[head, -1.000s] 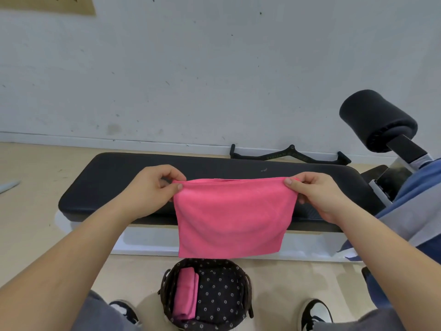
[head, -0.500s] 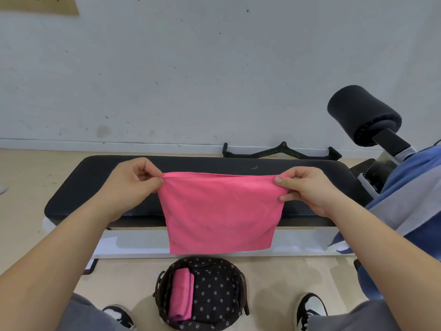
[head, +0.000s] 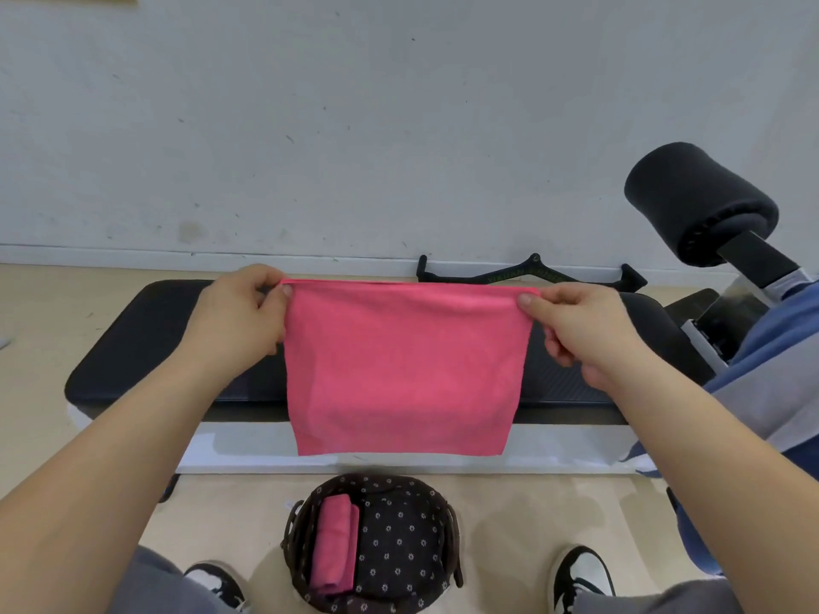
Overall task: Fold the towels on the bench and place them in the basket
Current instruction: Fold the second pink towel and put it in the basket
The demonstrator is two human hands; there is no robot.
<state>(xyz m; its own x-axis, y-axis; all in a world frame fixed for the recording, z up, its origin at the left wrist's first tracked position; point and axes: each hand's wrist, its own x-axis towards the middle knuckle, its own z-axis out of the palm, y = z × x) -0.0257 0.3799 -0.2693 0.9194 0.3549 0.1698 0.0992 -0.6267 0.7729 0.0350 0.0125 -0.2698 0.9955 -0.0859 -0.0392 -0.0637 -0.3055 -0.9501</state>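
Pale scuffed wall and tan floor frame a black padded worktop. A pink towel hangs in the air in front of it, its top edge pulled taut and seemingly doubled. Its lower edge hangs clear above the basket.

The left hand pinches the top left corner between thumb and curled fingers, and the right hand pinches the top right corner the same way. The basket, dark and dotted, stands on the floor between the person's shoes. One folded pink towel lies along its left side. Blue and grey cloth and a black foam roller sit at the right.

The fold looks about midway. The next move would be to bring the two corners together with the edges aligned, halving the towel again. It could then be lowered into the free space beside the folded one.
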